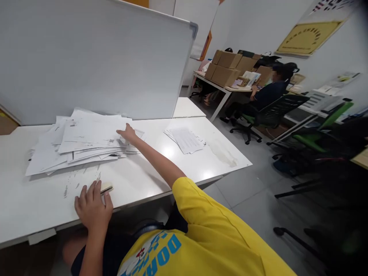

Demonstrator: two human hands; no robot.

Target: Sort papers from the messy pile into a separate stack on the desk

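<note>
Head view: my right hand (128,133) lies flat, fingers spread, on the paper pile (83,140) at centre left; my left hand (92,207) covers a small block (106,188) on the table (178,168). Sheet print unreadable; my shirt (207,237) shows "DOR".

shirt (212,230): yellow tee, short sleeves, loose fit, soft folds across the shoulder
sleeve (186,191): ends above the elbow on the right arm, plain hem
print (152,255): blue block letters edged in white, near the lower front, only partly in view; small red and white figure beside
arms: bare below the sleeves
left hand (92,207): bare, no ring or watch seen
right hand (128,133): bare, no ring or watch seen
</note>
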